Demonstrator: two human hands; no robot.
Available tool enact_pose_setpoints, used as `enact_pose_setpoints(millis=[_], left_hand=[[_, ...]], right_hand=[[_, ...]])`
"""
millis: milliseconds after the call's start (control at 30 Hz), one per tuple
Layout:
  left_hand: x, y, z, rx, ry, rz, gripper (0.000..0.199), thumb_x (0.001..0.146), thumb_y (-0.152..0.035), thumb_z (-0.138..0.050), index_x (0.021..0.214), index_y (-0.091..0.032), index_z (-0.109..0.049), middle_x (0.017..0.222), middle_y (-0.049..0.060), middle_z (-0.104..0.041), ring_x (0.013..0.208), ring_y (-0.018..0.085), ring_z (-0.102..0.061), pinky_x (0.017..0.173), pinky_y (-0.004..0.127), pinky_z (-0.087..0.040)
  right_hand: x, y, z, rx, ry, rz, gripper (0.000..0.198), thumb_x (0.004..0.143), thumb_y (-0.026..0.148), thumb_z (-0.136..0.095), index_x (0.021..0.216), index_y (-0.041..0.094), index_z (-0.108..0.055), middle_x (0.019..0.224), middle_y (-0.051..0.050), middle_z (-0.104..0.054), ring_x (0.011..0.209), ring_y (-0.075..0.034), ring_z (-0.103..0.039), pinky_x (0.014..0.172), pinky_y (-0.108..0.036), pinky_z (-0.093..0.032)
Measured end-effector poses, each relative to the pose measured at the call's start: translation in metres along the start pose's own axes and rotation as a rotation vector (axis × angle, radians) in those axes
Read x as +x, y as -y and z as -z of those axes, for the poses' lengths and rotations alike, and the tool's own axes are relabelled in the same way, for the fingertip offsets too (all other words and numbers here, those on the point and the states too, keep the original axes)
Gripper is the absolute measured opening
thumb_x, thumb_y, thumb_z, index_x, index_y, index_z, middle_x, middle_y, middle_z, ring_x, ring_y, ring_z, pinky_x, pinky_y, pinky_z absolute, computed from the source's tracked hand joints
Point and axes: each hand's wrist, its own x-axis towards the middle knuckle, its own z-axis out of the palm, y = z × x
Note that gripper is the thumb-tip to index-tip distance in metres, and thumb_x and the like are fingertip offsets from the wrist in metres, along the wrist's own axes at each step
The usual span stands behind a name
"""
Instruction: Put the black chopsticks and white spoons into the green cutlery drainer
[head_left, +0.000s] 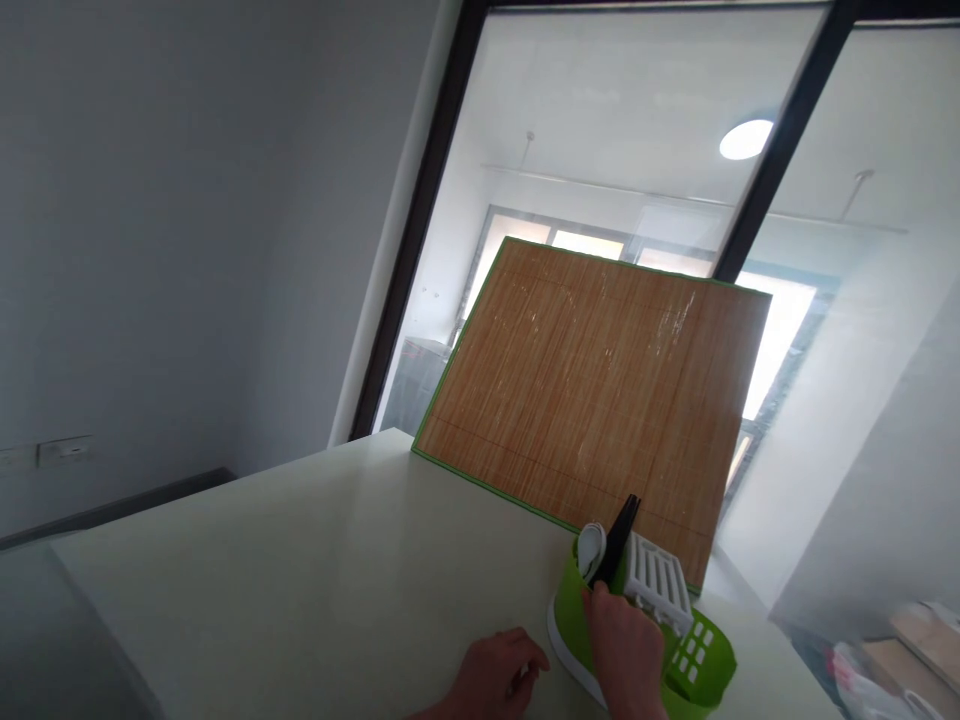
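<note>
My right hand [621,645] is at a green utensil caddy [570,607] with a white base. Its fingers are closed round the lower end of black chopsticks [621,535], which lean up and to the right out of the caddy. White spoons [591,546] stand beside them in the same end of the caddy. A white slotted rack [658,577] sits over the middle, and a green basket with square holes [701,650] is at the right. My left hand [499,672] rests on the white table to the left, loosely curled, thumb and fingers apart, holding nothing.
The caddy stands on a white table [315,580]. Behind it a brown bamboo mat with green edging [600,380] leans against a dark-framed glass partition [409,240]. At the lower right, beyond the table, lie cardboard and plastic bags [892,670]. A grey wall rises at the left.
</note>
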Motion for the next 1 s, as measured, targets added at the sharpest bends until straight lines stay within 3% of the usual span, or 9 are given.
enact_pose_setpoints(millis=[267, 533, 700, 767, 867, 1000], left_hand=[[0.015, 0.013, 0.024, -0.228, -0.321, 0.299, 0.023, 0.065, -0.006, -0.038, 0.068, -0.017, -0.058, 0.067, -0.001, -0.059, 0.063, 0.011, -0.051, 0.061, 0.021, -0.037], [0.019, 0.019, 0.027, -0.342, -0.39, 0.364, 0.015, 0.064, -0.01, -0.038, 0.061, -0.017, -0.05, 0.058, -0.002, -0.051, 0.06, 0.012, -0.048, 0.058, 0.022, -0.036], [0.018, 0.018, 0.036, -0.364, -0.516, 0.332, 0.012, 0.072, -0.015, -0.039, 0.069, -0.018, -0.05, 0.067, -0.001, -0.054, 0.064, 0.012, -0.05, 0.06, 0.023, -0.04], [0.022, 0.017, 0.047, -0.323, -0.573, 0.323, 0.012, 0.078, -0.022, -0.042, 0.083, -0.018, -0.053, 0.08, 0.001, -0.058, 0.069, 0.013, -0.053, 0.064, 0.025, -0.042], [0.04, 0.01, 0.072, -0.159, -0.601, 0.306, 0.03, 0.08, -0.035, -0.051, 0.106, -0.019, -0.051, 0.099, 0.004, -0.058, 0.074, 0.014, -0.054, 0.07, 0.028, -0.044], [0.081, -0.011, 0.104, 0.132, -0.403, 0.227, 0.057, 0.074, -0.053, -0.059, 0.12, -0.022, -0.048, 0.113, 0.007, -0.054, 0.087, 0.02, -0.055, 0.076, 0.032, -0.042]], right_hand=[[0.0, 0.052, 0.022, 0.017, -0.093, 0.042, 0.023, 0.089, 0.013, -0.047, 0.07, 0.018, -0.058, 0.052, -0.003, -0.063, 0.05, -0.021, -0.065, 0.048, -0.028, -0.045], [-0.003, 0.066, 0.03, 0.097, -0.104, 0.069, 0.022, 0.089, 0.015, -0.048, 0.07, 0.02, -0.058, 0.053, -0.003, -0.064, 0.051, -0.022, -0.064, 0.051, -0.03, -0.044], [-0.008, 0.071, 0.031, 0.147, -0.178, 0.098, 0.017, 0.087, 0.015, -0.05, 0.074, 0.022, -0.058, 0.056, -0.001, -0.062, 0.053, -0.021, -0.063, 0.054, -0.031, -0.043], [-0.015, 0.071, 0.024, 0.177, -0.265, 0.127, 0.013, 0.086, 0.012, -0.05, 0.086, 0.021, -0.06, 0.059, 0.0, -0.062, 0.054, -0.019, -0.062, 0.054, -0.03, -0.041], [-0.032, 0.075, 0.002, 0.284, -0.488, 0.209, 0.019, 0.088, 0.013, -0.045, 0.099, 0.018, -0.059, 0.061, 0.001, -0.062, 0.051, -0.016, -0.061, 0.054, -0.029, -0.039], [-0.057, 0.09, -0.032, 0.473, -0.799, 0.255, 0.022, 0.087, 0.013, -0.039, 0.087, 0.021, -0.06, 0.048, 0.004, -0.057, 0.042, -0.011, -0.056, 0.051, -0.027, -0.035]])
